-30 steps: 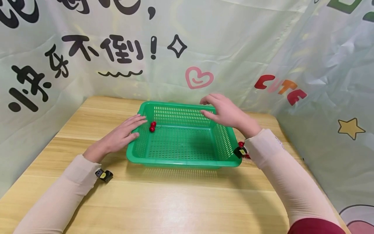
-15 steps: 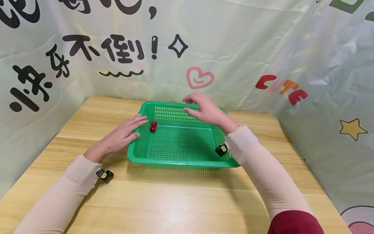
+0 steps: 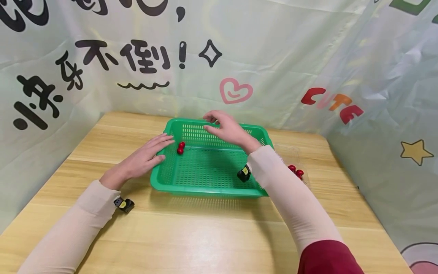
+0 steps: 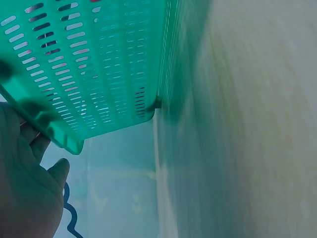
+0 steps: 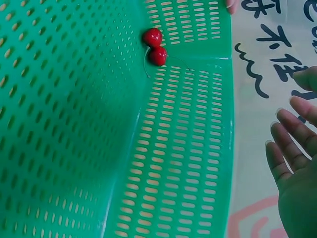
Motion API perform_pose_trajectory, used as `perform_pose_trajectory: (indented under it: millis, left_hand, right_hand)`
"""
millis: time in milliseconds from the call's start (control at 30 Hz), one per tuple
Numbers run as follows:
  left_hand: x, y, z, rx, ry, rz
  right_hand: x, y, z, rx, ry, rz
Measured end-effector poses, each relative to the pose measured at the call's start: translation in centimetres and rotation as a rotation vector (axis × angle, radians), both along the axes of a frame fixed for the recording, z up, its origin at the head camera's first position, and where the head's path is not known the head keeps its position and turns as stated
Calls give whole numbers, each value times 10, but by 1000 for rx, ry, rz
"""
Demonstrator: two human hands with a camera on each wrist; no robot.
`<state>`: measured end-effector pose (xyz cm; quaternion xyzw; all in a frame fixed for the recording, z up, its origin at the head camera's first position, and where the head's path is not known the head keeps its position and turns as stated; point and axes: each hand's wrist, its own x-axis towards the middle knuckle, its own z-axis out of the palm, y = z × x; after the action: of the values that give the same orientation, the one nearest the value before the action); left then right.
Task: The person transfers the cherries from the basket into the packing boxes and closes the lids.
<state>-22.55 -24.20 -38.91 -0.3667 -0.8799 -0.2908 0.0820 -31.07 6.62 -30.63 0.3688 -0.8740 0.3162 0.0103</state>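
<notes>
A green perforated plastic basket (image 3: 209,191) stands on the wooden table. Along its left rim rests my left hand (image 3: 142,156), fingers laid straight over the edge and thumb apart, as the left wrist view also shows with this hand (image 4: 29,173) at the rim. Two red cherries (image 3: 180,148) with thin stems lie in the basket's left end; the right wrist view shows these cherries (image 5: 158,56) close up. Above the basket's back part hovers my right hand (image 3: 226,127), holding nothing. Its loosely spread fingers (image 5: 292,130) appear clear of the basket in the right wrist view.
Right of the basket, a clear plastic container (image 3: 289,152) holds several more red cherries (image 3: 299,173), partly hidden behind my right sleeve (image 3: 287,190). A printed cloth backdrop (image 3: 270,57) rises behind and at both sides of the wooden table (image 3: 191,236).
My right hand has moved left across the basket's back part, uncovering the clear container and the cherries at right. My left hand stays on the rim, and the two cherries stay in place.
</notes>
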Motion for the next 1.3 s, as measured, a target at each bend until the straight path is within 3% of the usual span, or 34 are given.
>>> perform_pose_trajectory:
  millis: [433, 900, 1300]
  left_hand:
    - [-1, 0, 1, 7, -2, 0]
    - [0, 0, 0, 1, -10, 5]
    - [0, 1, 2, 3, -31, 7]
  right_hand:
    - [-14, -28, -20, -42, -81, -1]
    - [-18, -60, -35, 105, -112, 89]
    - [-23, -77, -51, 283, -126, 104]
